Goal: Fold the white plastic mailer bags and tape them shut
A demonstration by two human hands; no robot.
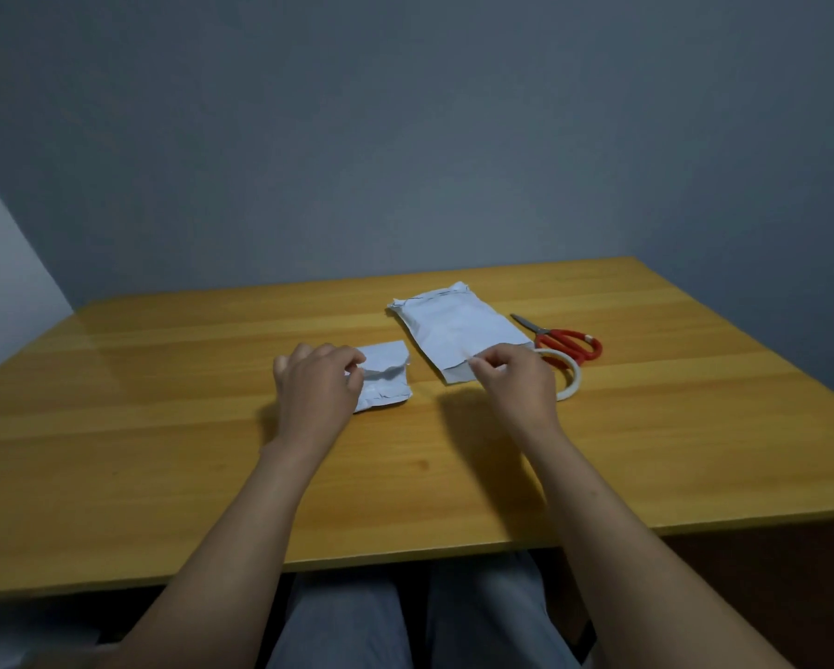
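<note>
A small folded white mailer bag (pixel 386 379) lies crumpled on the wooden table (pixel 164 427), left of centre. My left hand (pixel 316 383) rests on its left side, fingers curled onto its flap. A longer white mailer bag (pixel 453 325) lies flat behind and to the right. My right hand (pixel 514 379) pinches the near edge of that long bag between thumb and fingers. A roll of white tape (pixel 568 374) sits just right of my right hand, partly hidden by it.
Red-handled scissors (pixel 569 342) lie behind the tape roll, blades pointing left and away. A grey wall rises behind the table's far edge. The table's near edge runs just above my lap.
</note>
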